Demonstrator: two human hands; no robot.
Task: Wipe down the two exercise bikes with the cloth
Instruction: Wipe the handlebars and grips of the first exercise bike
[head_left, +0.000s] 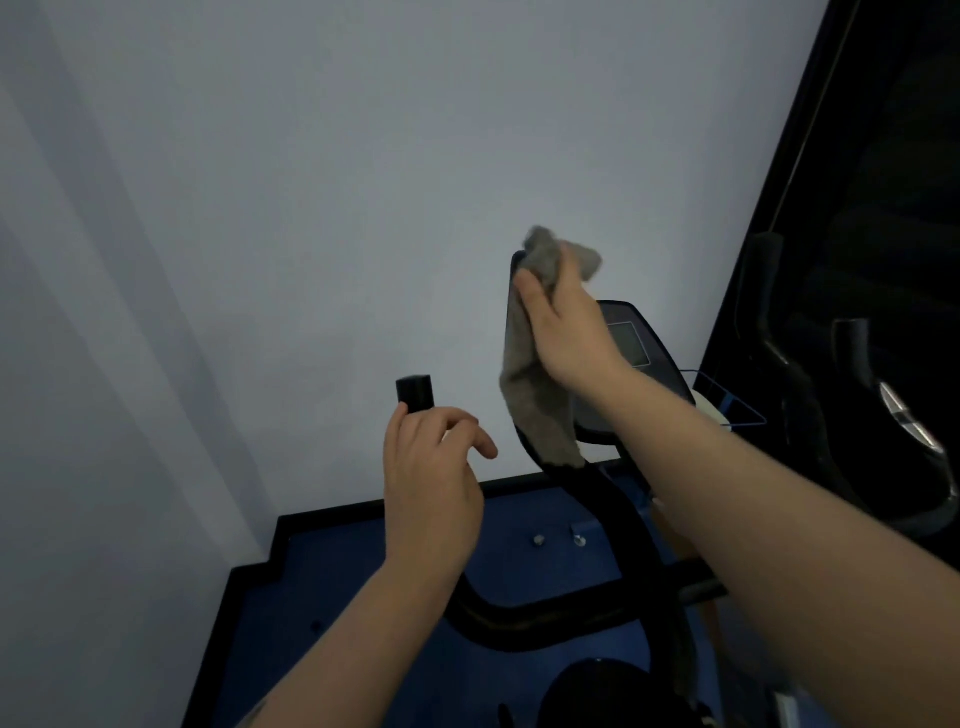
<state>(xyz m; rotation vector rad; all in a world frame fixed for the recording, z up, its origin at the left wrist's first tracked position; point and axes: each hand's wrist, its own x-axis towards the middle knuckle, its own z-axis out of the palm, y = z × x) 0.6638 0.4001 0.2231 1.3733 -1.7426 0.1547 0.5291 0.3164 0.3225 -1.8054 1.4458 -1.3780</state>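
Left hand (431, 483) fingers loosely curled beside the upright handlebar end (414, 396); right hand (566, 332) grips the cloth (535, 384), hanging lengthwise downward.

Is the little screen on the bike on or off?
Cannot tell. The screen looks dull grey with nothing readable, partly behind the right hand.

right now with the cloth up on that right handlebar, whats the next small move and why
Probably slide the right hand and cloth down the right handlebar: the cloth wraps only its top, the black curve below is still uncovered.
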